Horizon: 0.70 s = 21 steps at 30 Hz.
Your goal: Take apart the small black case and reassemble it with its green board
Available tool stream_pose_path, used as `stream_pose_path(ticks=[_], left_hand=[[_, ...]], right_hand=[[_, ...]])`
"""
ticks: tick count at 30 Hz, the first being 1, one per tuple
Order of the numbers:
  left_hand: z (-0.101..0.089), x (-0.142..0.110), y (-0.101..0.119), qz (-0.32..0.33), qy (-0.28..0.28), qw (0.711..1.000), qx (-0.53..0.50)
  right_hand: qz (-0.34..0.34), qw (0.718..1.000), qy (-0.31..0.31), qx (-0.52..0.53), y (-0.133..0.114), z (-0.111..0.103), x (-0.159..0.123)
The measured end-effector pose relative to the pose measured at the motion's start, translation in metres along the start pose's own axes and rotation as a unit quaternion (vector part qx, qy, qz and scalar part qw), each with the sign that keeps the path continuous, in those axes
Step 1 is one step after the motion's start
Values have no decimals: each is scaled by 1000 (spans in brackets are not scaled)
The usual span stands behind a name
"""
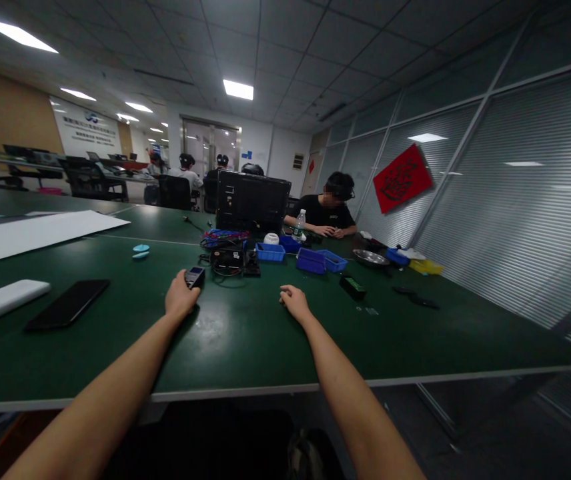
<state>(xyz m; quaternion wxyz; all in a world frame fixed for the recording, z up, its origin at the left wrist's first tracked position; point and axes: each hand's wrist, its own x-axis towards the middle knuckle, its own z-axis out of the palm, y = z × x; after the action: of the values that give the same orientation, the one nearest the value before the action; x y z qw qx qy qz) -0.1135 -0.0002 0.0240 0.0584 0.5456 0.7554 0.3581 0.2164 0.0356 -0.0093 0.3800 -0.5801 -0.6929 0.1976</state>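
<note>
Green worktop (245,360), inward of near edge: left hand (180,295) has dark device (196,276) gripped, lift unclear; right hand (294,301) is apart, loosely curled, nothing visible held.

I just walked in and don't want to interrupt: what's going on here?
At a green table, someone's left hand is around a small dark device with a screen. The right hand is apart from it, partly curled, with nothing visible in it. Farther back are blue trays and a black monitor; another person sits at the far side.
</note>
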Motion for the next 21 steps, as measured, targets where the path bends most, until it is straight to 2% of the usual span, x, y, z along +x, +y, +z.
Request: stream_pose_path(ticks=[6,9,12,16,21], left_hand=[[-40,27,-57,-89,74,993,32],[-55,32,-76,-137,106,984,43],[-63,34,-81,-182,135,973,52],[-64,34,-79,-196,158,966,62],[-65,32,-77,-168,104,977,80]], right_hand=[[-8,1000,-5,-6,-2,0,0],[-8,1000,-2,-15,-1,1,1],[-7,1000,-2,-18,0,2,2],[-10,1000,-6,-19,0,2,1],[-8,1000,-10,-23,-1,1,1]])
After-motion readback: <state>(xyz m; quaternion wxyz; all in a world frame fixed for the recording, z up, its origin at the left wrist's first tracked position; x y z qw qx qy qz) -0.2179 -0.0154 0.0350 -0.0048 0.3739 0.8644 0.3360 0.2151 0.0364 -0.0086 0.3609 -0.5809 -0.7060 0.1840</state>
